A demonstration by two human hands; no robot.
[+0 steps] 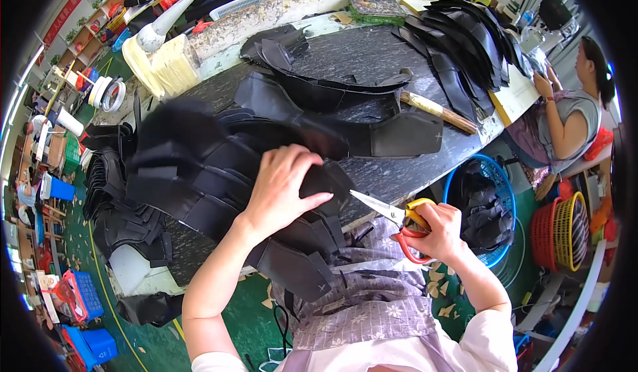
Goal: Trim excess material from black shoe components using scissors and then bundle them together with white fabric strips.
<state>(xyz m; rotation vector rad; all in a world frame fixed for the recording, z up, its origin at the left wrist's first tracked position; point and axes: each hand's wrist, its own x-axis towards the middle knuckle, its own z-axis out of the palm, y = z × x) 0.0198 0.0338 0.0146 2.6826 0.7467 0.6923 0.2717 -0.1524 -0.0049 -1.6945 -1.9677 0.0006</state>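
The right hand, closed on the scissors over the table's near edge, aimed their slanting long axis up-left toward black pieces crowding beneath the spread left hand.

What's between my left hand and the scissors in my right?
In the head view, part of a black piece lies between your left hand and the scissors.

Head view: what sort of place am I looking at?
Probably a workshop for leather-like goods, perhaps shoes or bags: stacked black pieces lie on the worktable, the right hand holds scissors, and more dark items sit in a blue basket.
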